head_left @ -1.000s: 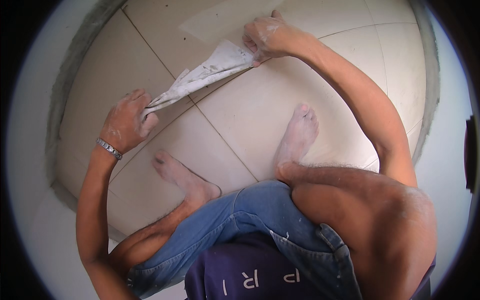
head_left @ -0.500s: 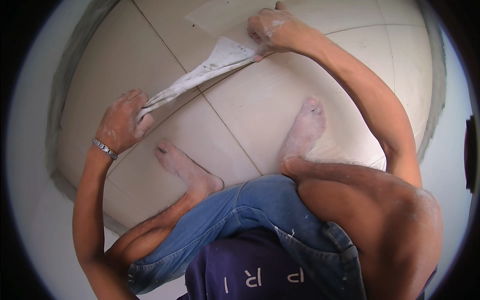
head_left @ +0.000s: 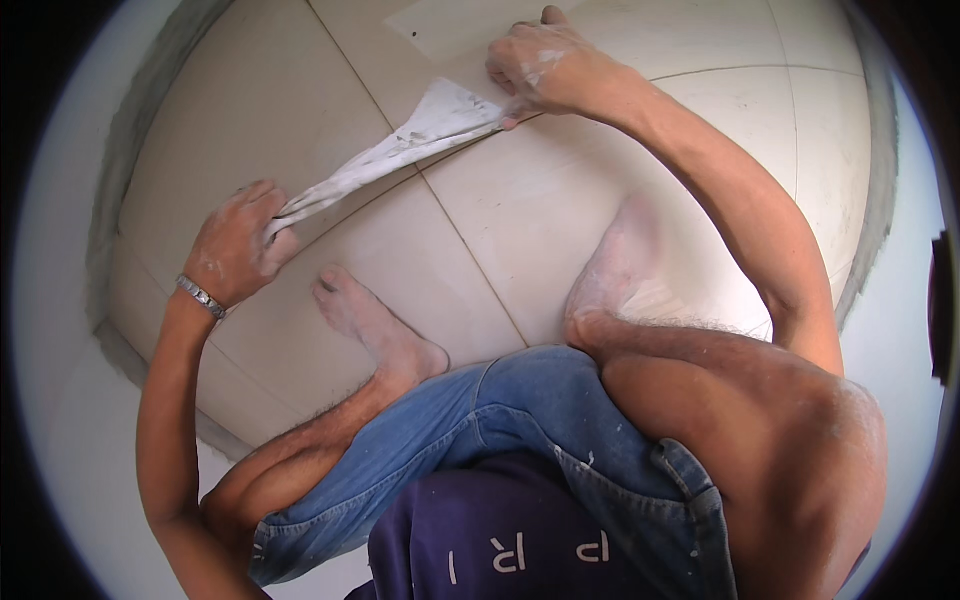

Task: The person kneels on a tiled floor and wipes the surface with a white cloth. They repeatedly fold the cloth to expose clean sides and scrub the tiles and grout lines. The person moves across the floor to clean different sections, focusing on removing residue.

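A white cloth (head_left: pixel 390 150) with grey smudges is stretched slantwise between my two hands over the tiled floor. My left hand (head_left: pixel 240 243), closed, grips its lower left end; a metal bracelet or watch band (head_left: pixel 201 297) is round that wrist. At the upper right, my right hand (head_left: pixel 545 70) is closed on the cloth's other end, with one corner of the fabric fanning out beside it. White dust or paste marks both hands.
Large beige tiles (head_left: pixel 480 220) with dark joints lie under me. My bare left foot (head_left: pixel 370 315) and right foot (head_left: pixel 615 260) stand on them. Pale walls (head_left: pixel 70 330) with a grey strip at the base rise on both sides. A paler patch (head_left: pixel 440 30) shows at the far edge.
Both hands keep hold of the cloth and sit slightly further left in view. The floor joints have shifted to the right in the picture. My right foot is blurred now.
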A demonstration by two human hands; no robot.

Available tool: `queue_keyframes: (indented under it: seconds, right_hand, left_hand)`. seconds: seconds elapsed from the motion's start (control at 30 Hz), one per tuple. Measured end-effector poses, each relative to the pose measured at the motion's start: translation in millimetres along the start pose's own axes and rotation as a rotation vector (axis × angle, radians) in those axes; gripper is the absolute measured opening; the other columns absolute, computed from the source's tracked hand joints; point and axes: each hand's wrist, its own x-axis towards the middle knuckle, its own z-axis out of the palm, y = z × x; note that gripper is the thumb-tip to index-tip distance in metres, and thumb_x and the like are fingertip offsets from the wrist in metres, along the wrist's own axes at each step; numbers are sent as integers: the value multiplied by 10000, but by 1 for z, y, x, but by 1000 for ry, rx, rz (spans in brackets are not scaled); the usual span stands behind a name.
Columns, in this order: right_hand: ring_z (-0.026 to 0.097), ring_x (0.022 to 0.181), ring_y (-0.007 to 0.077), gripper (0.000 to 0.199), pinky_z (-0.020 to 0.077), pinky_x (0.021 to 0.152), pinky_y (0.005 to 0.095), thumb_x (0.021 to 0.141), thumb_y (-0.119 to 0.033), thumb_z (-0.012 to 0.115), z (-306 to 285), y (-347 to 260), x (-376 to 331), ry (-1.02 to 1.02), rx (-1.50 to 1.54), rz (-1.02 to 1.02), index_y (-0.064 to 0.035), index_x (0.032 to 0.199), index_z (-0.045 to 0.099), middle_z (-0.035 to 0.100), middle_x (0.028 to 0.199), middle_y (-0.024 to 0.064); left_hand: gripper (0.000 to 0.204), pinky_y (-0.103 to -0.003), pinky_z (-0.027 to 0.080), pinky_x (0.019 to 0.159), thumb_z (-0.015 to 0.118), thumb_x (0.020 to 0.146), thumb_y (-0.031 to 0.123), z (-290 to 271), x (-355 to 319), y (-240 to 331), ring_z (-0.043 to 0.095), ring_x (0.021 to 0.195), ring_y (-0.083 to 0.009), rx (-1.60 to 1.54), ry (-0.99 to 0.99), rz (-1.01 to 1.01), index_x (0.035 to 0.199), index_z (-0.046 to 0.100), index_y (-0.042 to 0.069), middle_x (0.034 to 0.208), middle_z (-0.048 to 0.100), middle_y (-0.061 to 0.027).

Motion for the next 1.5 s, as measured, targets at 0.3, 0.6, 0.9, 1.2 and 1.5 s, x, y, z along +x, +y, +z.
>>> queue_keyframes:
  seconds: [0.3, 0.6, 0.9, 1.2, 1.5]
  right_hand:
    - [666, 915, 254, 377, 389, 922, 433, 688, -398, 914, 2, -21, -8, 15, 208, 30, -96, 757, 699, 691, 730, 52]
    - [667, 957, 256, 399, 415, 906, 443, 684, -438, 903, 30, -28, -5, 101, 156, 9, -92, 765, 721, 710, 776, 49]
    - [676, 963, 285, 454, 429, 895, 461, 674, -472, 906, 41, -41, -1, 186, 239, 26, -79, 777, 705, 727, 814, 83]
    - [679, 930, 309, 473, 423, 879, 457, 696, -486, 890, 35, -51, -4, 148, 210, 82, -57, 742, 696, 711, 738, 121]
    - [659, 835, 342, 473, 414, 869, 482, 821, -497, 810, 42, -57, 2, 171, 195, 113, -48, 723, 699, 664, 678, 151]
  left_hand:
    - [189, -516, 447, 760, 610, 793, 72, 1, -2, -4, 535, 849, -434, 11, 7, 23, 901, 489, -24, 894, 482, -203]
    - [229, -504, 508, 854, 661, 796, 107, -4, -3, -11, 599, 953, -423, 101, -71, -38, 969, 582, -21, 990, 582, -213]
    - [239, -501, 504, 838, 660, 795, 116, -3, -7, -17, 589, 933, -419, 113, -100, -85, 967, 575, -26, 972, 564, -211]
    - [208, -499, 490, 808, 654, 788, 98, 0, -10, -22, 564, 876, -402, 141, -35, -36, 923, 549, -19, 912, 516, -197]
    - [205, -502, 479, 800, 656, 773, 91, 2, -14, -34, 554, 871, -420, 136, -11, 6, 909, 548, -18, 912, 512, -207]
